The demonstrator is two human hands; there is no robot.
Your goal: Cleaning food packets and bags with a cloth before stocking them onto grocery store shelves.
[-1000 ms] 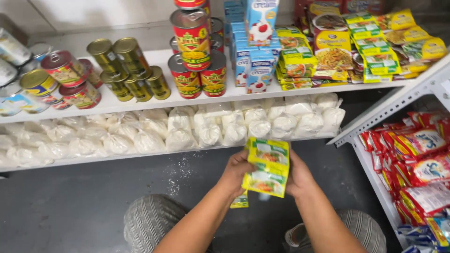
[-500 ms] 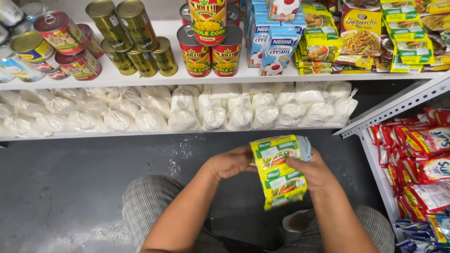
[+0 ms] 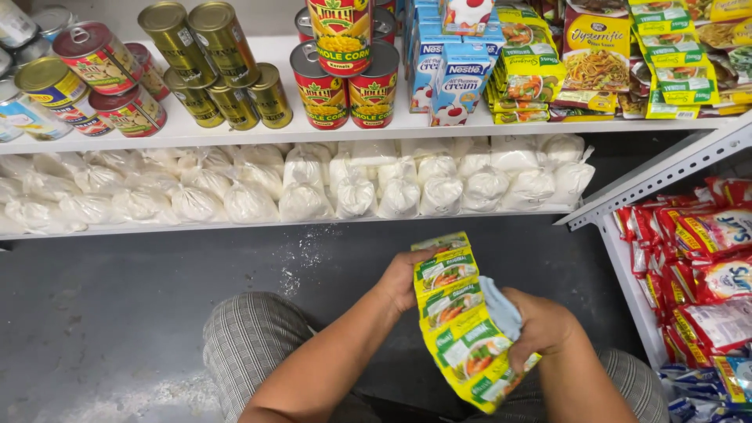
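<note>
My left hand (image 3: 403,278) grips the top of a connected strip of yellow-green seasoning sachets (image 3: 462,317), fingers curled round its upper edge, while my right hand (image 3: 544,325) closes on the lower part together with a pale blue cloth (image 3: 497,305) tucked behind. A second ago the sachets were bunched between both hands; now the strip is spread out lengthwise and lower, over my checked-trousered knees (image 3: 258,337), so I judge it is being straightened. Beyond lies the grey floor (image 3: 117,290). Red snack packets (image 3: 705,258) fill the rack to my right. Further off, white powder bags (image 3: 352,188) line the lower shelf, with cans (image 3: 345,78) above them.
</note>
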